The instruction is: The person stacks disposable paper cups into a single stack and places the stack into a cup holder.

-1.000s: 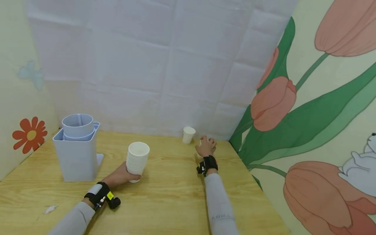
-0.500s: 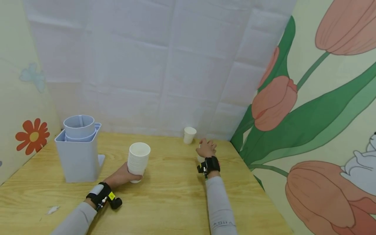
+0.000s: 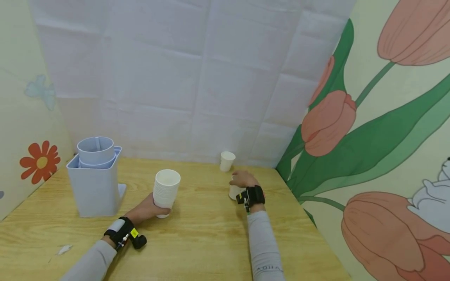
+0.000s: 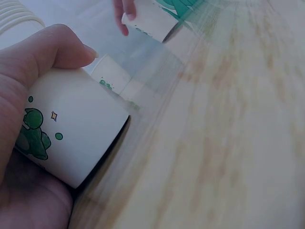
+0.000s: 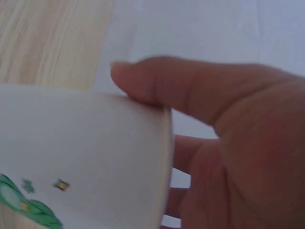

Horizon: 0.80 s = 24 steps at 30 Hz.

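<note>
My left hand (image 3: 147, 208) grips the lower part of an upright stack of white paper cups (image 3: 166, 187) at the middle of the table. In the left wrist view, the thumb lies across the lowest cup (image 4: 76, 124), which has a green cartoon print. Farther back and to the right, my right hand (image 3: 247, 180) holds a single paper cup (image 3: 234, 192) by its rim. In the right wrist view, the thumb presses the cup's side (image 5: 95, 138) near the rim; the other fingers are partly hidden. Another paper cup (image 3: 227, 162) stands upright just behind, near the back wall.
A pale blue square container (image 3: 93, 191) with a round cup-shaped part (image 3: 95, 145) in its top stands at the left. A small white scrap (image 3: 64, 249) lies at the front left of the wooden table (image 3: 197, 242). White sheeting (image 3: 158, 78) hangs along the back edge.
My right hand has come slightly nearer and to the left with the cup, which now shows more below the fingers. The left hand and its stack stay put.
</note>
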Available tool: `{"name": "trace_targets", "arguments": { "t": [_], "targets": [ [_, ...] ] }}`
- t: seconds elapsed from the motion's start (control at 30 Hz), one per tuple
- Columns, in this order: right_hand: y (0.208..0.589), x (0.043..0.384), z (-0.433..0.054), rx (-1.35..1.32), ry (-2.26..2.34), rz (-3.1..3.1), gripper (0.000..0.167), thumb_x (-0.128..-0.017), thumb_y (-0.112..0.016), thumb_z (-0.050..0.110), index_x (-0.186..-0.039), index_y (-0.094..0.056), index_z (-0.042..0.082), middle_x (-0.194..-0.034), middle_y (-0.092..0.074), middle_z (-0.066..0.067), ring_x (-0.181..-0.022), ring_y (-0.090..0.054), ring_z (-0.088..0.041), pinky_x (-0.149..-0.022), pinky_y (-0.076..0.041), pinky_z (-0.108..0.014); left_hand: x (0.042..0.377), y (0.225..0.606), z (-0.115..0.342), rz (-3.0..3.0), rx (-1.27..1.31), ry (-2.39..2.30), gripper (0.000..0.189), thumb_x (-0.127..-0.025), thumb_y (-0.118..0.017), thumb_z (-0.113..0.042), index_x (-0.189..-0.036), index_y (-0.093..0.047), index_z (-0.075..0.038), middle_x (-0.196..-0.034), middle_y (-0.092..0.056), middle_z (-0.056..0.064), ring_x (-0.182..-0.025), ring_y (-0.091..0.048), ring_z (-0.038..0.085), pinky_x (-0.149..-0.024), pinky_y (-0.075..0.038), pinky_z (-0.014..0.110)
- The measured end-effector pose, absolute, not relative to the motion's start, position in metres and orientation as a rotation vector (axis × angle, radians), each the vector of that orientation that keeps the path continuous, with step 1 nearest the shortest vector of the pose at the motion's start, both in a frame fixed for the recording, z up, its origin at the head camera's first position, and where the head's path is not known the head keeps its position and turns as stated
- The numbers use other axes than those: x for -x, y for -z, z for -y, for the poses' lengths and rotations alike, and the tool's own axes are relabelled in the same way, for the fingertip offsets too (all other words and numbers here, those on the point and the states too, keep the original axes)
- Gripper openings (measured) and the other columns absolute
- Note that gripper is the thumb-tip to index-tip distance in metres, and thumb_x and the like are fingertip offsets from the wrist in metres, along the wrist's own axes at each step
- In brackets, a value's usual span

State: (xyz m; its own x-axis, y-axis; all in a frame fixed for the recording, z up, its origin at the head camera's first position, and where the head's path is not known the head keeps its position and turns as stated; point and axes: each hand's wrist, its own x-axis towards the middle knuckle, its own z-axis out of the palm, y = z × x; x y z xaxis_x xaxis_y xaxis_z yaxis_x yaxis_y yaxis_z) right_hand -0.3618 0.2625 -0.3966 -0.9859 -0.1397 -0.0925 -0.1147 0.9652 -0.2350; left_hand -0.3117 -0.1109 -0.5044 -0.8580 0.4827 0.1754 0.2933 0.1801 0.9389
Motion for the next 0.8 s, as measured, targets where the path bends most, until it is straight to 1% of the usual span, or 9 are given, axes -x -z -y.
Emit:
{"name": "trace_targets", "arguments": {
  "t": [0.1,0.17,0.27,0.43,0.6,0.7,0.8],
  "targets": [
    [0.389,0.357,-0.257,0.23,0.414,-2.961,0.055,-0.094,-0.064,0.033,-0.137,-0.059,0.0,-0.137,-0.062,-0.018,-0.123,-0.059,-0.034,-0.103,-0.048,-0.048,0.313,0.504,0.11,-2.279,-0.76,-1.771,0.074,-0.081,-0.081,-0.009,-0.14,-0.039,0.007,-0.128,-0.057,0.021,-0.118,-0.055,0.03,-0.103,-0.043,0.049],
    [0.385,0.354,-0.251,0.287,0.45,-2.928,0.054,-0.094,-0.064,0.034,-0.135,-0.061,0.0,-0.134,-0.063,-0.018,-0.12,-0.06,-0.033,-0.099,-0.05,-0.046,0.312,0.504,0.111,-2.28,-0.761,-1.772,0.075,-0.081,-0.081,-0.009,-0.141,-0.038,0.007,-0.129,-0.057,0.021,-0.118,-0.055,0.031,-0.103,-0.043,0.049],
    [0.381,0.35,-0.241,0.4,0.501,-2.902,0.055,-0.095,-0.063,0.036,-0.136,-0.059,0.0,-0.135,-0.062,-0.02,-0.119,-0.061,-0.034,-0.096,-0.052,-0.047,0.312,0.505,0.111,-2.287,-0.735,-1.769,0.076,-0.081,-0.081,-0.01,-0.141,-0.038,0.005,-0.13,-0.056,0.021,-0.119,-0.055,0.03,-0.104,-0.042,0.049],
    [0.378,0.343,-0.224,0.51,0.578,-2.92,0.057,-0.1,-0.06,0.037,-0.144,-0.053,0.001,-0.144,-0.056,-0.02,-0.129,-0.056,-0.037,-0.1,-0.05,-0.051,0.311,0.507,0.11,-2.296,-0.73,-1.76,0.075,-0.082,-0.081,-0.012,-0.142,-0.038,0.004,-0.131,-0.056,0.022,-0.12,-0.054,0.031,-0.105,-0.042,0.05],
    [0.37,0.332,-0.209,0.59,0.578,-2.944,0.057,-0.102,-0.056,0.042,-0.146,-0.052,0.006,-0.147,-0.054,-0.017,-0.132,-0.054,-0.035,-0.102,-0.049,-0.05,0.312,0.506,0.11,-2.289,-0.734,-1.767,0.075,-0.082,-0.081,-0.011,-0.141,-0.039,0.005,-0.13,-0.057,0.021,-0.119,-0.055,0.031,-0.104,-0.042,0.05],
    [0.363,0.323,-0.201,0.624,0.601,-2.958,0.057,-0.103,-0.054,0.042,-0.147,-0.051,0.006,-0.148,-0.054,-0.017,-0.132,-0.054,-0.034,-0.102,-0.049,-0.049,0.312,0.506,0.11,-2.284,-0.757,-1.77,0.073,-0.081,-0.081,-0.01,-0.14,-0.04,0.006,-0.128,-0.057,0.021,-0.116,-0.056,0.029,-0.102,-0.044,0.048],
    [0.356,0.317,-0.193,0.7,0.656,-2.978,0.057,-0.105,-0.052,0.04,-0.149,-0.048,0.003,-0.15,-0.051,-0.018,-0.136,-0.051,-0.034,-0.107,-0.046,-0.049,0.312,0.505,0.11,-2.277,-0.762,-1.781,0.072,-0.081,-0.081,-0.009,-0.139,-0.041,0.006,-0.127,-0.058,0.019,-0.115,-0.056,0.027,-0.101,-0.044,0.045]
  ]
}}
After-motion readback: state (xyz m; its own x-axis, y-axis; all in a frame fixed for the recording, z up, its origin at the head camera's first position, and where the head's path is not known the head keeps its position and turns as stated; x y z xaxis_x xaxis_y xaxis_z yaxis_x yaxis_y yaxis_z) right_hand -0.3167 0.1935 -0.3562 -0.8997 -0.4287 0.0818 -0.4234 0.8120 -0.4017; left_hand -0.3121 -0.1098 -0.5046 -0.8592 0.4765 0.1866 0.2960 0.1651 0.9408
